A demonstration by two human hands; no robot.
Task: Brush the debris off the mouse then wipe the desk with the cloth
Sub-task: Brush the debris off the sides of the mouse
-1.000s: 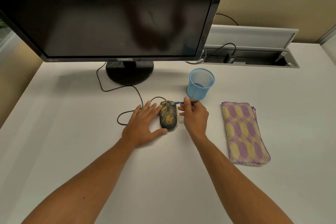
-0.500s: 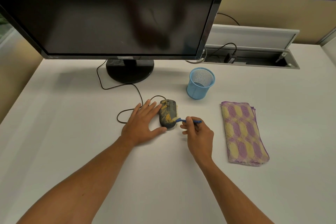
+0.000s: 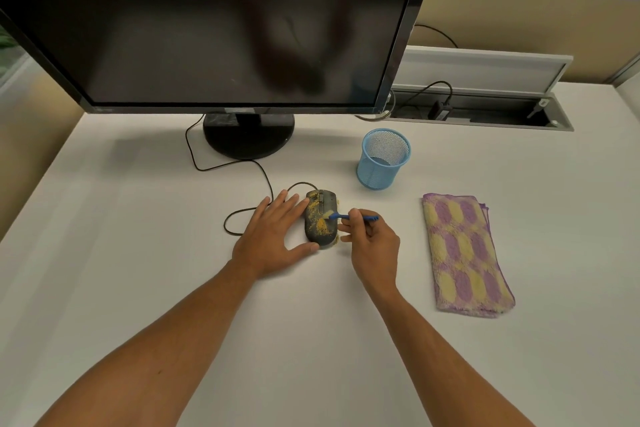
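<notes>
A dark wired mouse [image 3: 320,218] lies on the white desk [image 3: 138,253], speckled with yellow debris. My left hand [image 3: 273,236] rests flat against the mouse's left side, fingers spread, thumb at its near end. My right hand [image 3: 372,246] pinches a small blue brush [image 3: 349,217] whose bristles touch the mouse's right side. A little yellow debris lies on the desk along the mouse's right edge. A folded purple and yellow cloth [image 3: 464,253] lies to the right of my right hand.
A large black monitor [image 3: 207,21] on a round stand [image 3: 248,135] fills the back. A blue mesh cup [image 3: 383,158] stands behind the mouse to the right. The mouse cable [image 3: 242,166] loops left. An open cable tray [image 3: 478,107] sits at the back right.
My right hand swept the brush from the front of the mouse down its right side, then back up to the middle. Debris has thinned on the right side. The left hand stayed put.
</notes>
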